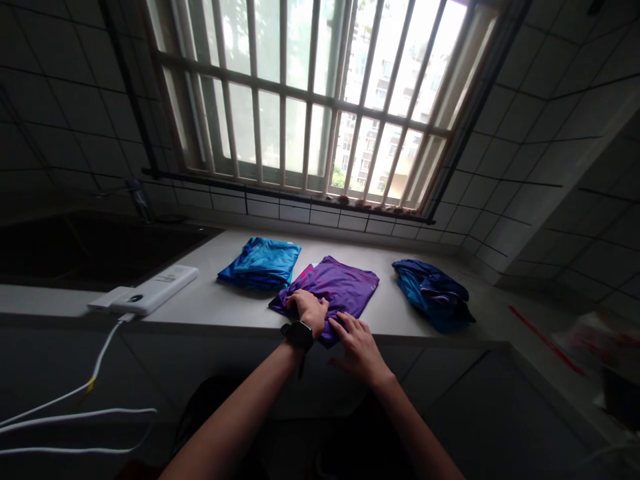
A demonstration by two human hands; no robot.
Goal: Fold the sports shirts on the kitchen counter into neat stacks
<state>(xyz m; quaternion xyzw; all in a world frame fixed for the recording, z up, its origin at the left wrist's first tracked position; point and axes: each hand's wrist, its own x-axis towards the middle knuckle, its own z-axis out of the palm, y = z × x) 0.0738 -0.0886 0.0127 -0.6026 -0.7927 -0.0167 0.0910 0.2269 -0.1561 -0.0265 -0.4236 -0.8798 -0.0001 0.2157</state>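
A folded purple garment [340, 283] lies on the white counter [215, 303] near its front edge. My left hand [309, 309], with a black watch on the wrist, grips the garment's near left corner. Next to it, my right hand [357, 339] lies flat with fingers spread on the garment's near edge. A folded light blue garment [263, 261] sits to the left of the purple one. On the right lies a bunched dark blue garment [434, 292].
A white power bank [150, 292] with a white cable [95, 363] rests at the counter's left front. A dark sink [90, 247] and tap are further left. A barred window [310, 100] stands behind; tiled walls close both sides.
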